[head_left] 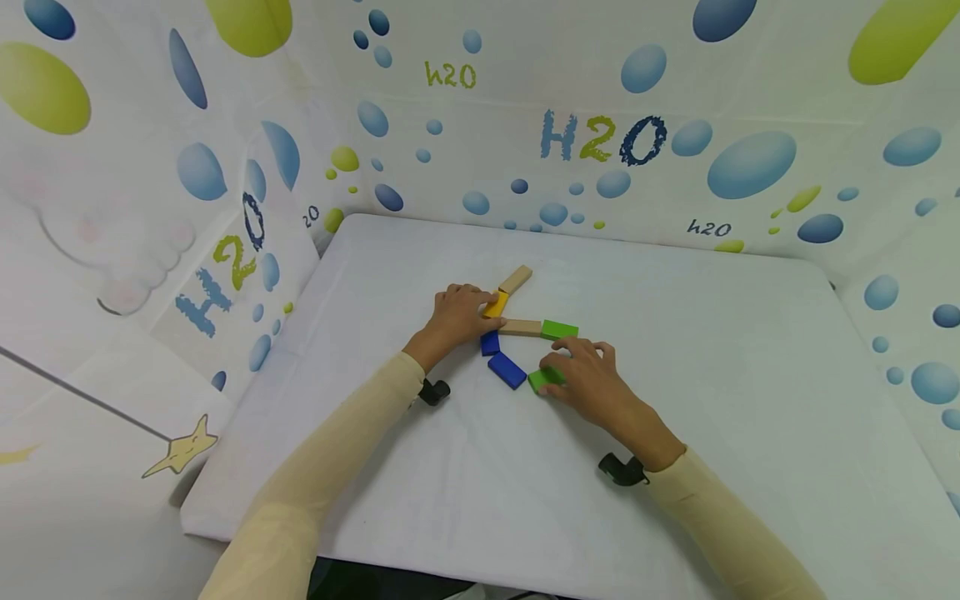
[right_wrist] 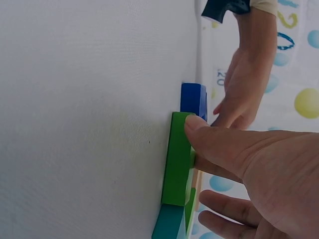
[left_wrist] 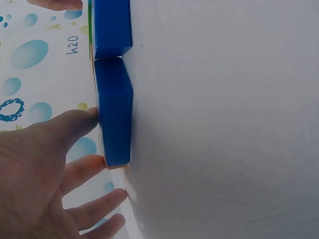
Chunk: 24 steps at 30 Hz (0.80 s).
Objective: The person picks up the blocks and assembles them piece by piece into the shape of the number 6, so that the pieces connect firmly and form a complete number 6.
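Observation:
My left hand (head_left: 459, 318) pinches a yellow block (head_left: 497, 305) between thumb and index finger. Just below it, a short-looking blue block (head_left: 490, 343) lies partly under the thumb. A second blue block (head_left: 507, 370) continues the curve toward my right hand (head_left: 588, 382). That hand grips a green block (right_wrist: 175, 164), thumb on its upper edge, with the other fingers spread beyond it. In the right wrist view a teal block (right_wrist: 168, 222) meets the green block's near end; the hand hides it in the head view.
A plain wooden block (head_left: 516, 278) angles away beyond the yellow one. Another wooden block (head_left: 521, 327) runs across the middle, end to end with a second green block (head_left: 559, 330). All lie on a white-covered table (head_left: 720, 350) backed by a bubble-printed cloth (head_left: 510, 142).

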Motion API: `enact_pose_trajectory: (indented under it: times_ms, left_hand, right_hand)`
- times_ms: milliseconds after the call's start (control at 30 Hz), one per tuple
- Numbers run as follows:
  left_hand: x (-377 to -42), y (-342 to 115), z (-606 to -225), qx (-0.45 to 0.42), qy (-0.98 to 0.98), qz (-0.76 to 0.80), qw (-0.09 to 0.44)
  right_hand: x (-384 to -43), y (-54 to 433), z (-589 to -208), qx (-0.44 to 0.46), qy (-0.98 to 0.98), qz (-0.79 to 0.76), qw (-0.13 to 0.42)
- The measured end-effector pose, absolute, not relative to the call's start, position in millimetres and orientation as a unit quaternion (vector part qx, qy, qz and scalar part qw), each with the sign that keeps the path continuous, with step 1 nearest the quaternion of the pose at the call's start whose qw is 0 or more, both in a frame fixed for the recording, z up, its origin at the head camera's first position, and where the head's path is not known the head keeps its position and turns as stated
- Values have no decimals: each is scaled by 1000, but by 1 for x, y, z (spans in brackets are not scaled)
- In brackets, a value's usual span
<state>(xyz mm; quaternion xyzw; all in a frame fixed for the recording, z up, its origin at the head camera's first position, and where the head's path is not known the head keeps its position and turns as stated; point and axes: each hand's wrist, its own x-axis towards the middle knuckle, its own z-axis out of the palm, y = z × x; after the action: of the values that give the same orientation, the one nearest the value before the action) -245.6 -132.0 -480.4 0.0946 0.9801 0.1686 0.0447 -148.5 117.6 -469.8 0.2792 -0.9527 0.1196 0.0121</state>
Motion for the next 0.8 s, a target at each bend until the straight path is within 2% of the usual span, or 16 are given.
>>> enact_pose_trajectory:
  times_ms: [267, 433, 633, 800]
  left_hand:
    - [-245, -133, -480, 96, 980, 170, 44]
    - [-246, -132, -479, 97, 980, 171, 42]
    - [-246, -133, -480, 97, 980, 168, 48]
    - [-246, -132, -480, 97, 980, 167, 49]
  right_hand:
    - [-148, 116, -466, 270, -955, 121, -2]
    - [-156, 133, -452, 239, -961, 136, -10]
    - [-169, 162, -443, 179, -971, 146, -57]
    - [-174, 170, -449, 177, -970, 140, -95]
